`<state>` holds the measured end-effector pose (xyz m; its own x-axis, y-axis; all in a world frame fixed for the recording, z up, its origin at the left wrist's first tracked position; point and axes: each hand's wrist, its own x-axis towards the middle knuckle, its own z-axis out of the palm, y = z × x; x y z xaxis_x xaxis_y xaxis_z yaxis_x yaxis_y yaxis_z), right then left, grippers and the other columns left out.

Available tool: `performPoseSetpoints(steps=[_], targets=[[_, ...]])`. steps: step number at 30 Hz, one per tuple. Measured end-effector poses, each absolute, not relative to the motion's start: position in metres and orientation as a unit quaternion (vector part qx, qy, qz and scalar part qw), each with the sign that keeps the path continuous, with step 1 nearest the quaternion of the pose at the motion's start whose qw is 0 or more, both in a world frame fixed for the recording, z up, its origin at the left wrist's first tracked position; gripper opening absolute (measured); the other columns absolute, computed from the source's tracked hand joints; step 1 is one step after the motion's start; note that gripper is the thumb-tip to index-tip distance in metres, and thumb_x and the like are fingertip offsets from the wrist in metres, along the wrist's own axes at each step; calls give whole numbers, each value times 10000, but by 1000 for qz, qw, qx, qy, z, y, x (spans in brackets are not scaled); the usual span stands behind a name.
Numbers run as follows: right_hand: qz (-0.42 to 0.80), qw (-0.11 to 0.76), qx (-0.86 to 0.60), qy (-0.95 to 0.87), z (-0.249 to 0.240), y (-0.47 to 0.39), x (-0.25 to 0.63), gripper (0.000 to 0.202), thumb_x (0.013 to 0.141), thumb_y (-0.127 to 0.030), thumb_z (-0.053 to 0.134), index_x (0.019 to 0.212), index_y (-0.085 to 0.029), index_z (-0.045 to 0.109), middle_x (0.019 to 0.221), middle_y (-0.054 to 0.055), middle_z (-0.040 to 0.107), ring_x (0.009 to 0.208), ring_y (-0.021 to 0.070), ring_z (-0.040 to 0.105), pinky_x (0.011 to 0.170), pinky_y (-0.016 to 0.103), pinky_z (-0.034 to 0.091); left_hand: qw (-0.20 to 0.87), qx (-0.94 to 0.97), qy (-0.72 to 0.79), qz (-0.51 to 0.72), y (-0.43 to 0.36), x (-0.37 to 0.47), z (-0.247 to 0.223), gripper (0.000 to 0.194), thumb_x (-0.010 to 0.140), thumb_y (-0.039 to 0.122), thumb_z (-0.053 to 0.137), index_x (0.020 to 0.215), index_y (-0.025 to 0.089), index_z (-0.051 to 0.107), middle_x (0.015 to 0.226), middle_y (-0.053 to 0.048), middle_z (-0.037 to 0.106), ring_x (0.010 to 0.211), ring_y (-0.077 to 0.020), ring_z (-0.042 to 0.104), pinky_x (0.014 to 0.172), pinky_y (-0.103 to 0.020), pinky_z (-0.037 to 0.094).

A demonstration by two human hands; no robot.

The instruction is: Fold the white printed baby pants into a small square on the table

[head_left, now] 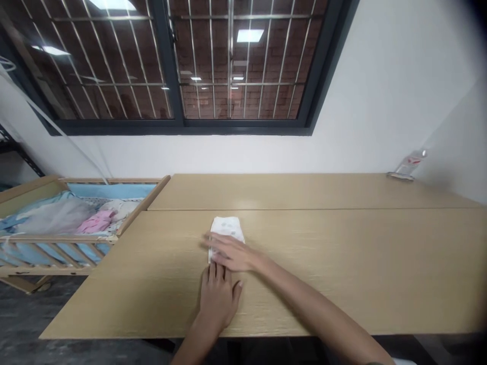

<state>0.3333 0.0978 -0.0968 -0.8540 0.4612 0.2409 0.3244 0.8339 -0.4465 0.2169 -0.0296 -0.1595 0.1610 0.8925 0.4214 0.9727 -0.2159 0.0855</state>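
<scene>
A small flat white piece with faint grey print lies on the wooden table, left of its middle. I cannot tell whether it is folded cloth or paper. Across its lower part lies my right hand, flat with the fingers stretched to the left and slightly blurred; it covers much of the piece. My left hand rests palm down on the table nearer to me, fingers pointing forward and thumb apart. Its fingertips reach the near edge of the white piece, just below the right hand.
The pale wooden table has a seam running across it. A clear bottle stands tilted-looking at the far right corner. Left of the table is a wooden crib with blue lining and pink cloth. Behind is a barred window.
</scene>
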Motion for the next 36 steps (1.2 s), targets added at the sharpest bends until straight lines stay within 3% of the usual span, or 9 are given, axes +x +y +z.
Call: performPoseSetpoints(steps=[4, 10, 17, 20, 24, 27, 29, 32, 36], targets=[[224, 96, -194, -950, -111, 93, 331, 519, 1079, -474, 338, 1576, -324, 355, 1662, 22, 291, 1539, 208, 257, 1260, 417, 188, 108, -752, -616, -206, -30, 212, -162, 417, 989, 392, 472, 1265, 144, 663, 1313, -185, 653, 1258, -363, 558, 1041, -537, 449], [184, 63, -274, -942, -124, 151, 335, 569, 1068, -532, 309, 1592, -310, 310, 1680, 19, 200, 1568, 220, 138, 1278, 461, 88, 125, -736, -627, -222, -28, 212, -163, 471, 990, 381, 476, 1397, 169, 585, 1488, -209, 525, 1378, -368, 474, 1058, -522, 445], [141, 77, -299, -941, -128, 185, 338, 599, 1070, -510, 260, 1613, -258, 261, 1683, 35, 194, 1568, 199, 139, 1278, 431, 96, 135, -748, -613, -214, -28, 208, -163, 473, 995, 358, 469, 1422, 178, 563, 1502, -191, 519, 1388, -356, 470, 1069, -517, 446], [126, 124, -312, -933, -127, 176, 341, 616, 1066, -510, 273, 1606, -214, 294, 1675, 73, 246, 1564, 221, 166, 1275, 445, 120, 137, -758, -604, -205, -26, 204, -163, 453, 995, 340, 475, 1400, 163, 578, 1478, -198, 541, 1339, -363, 517, 1047, -528, 464], [112, 238, -354, -898, -122, 157, 353, 533, 1034, -461, 421, 1468, -167, 517, 1584, 155, 421, 1489, 285, 339, 1221, 479, 266, 114, -788, -571, -201, -13, 184, -167, 379, 1015, 223, 417, 1327, 162, 624, 1407, -147, 618, 1245, -305, 597, 1016, -475, 498], [161, 279, -361, -875, -117, 146, 368, 350, 986, -399, 537, 1209, -181, 696, 1267, 147, 674, 1221, 289, 588, 1079, 473, 435, 72, -822, -527, -205, 3, 159, -165, 365, 1015, 153, 379, 1252, 176, 655, 1316, -102, 684, 1191, -240, 631, 1014, -412, 504], [234, 270, -352, -865, -112, 139, 379, 303, 974, -400, 563, 1116, -188, 728, 1096, 113, 728, 1048, 263, 656, 971, 435, 503, 57, -831, -512, -208, 14, 143, -161, 328, 1014, 175, 403, 1204, 188, 670, 1249, -95, 711, 1146, -234, 645, 998, -412, 507], [320, 232, -324, -859, -104, 129, 395, 388, 934, -481, 632, 1199, -208, 712, 1185, 107, 709, 1079, 262, 649, 970, 416, 507, 70, -841, -497, -202, 29, 129, -151, 278, 1018, 253, 436, 1152, 197, 674, 1213, -109, 710, 1113, -262, 637, 985, -463, 487], [338, 139, -289, -885, -99, 121, 408, 850, 715, -576, 835, 1441, -233, 559, 1455, 128, 532, 1344, 305, 496, 1126, 437, 408, 10, -868, -462, -183, 44, 124, -136, 310, 1032, 268, 362, 1043, 195, 663, 1122, -116, 707, 1069, -259, 620, 989, -457, 451]])
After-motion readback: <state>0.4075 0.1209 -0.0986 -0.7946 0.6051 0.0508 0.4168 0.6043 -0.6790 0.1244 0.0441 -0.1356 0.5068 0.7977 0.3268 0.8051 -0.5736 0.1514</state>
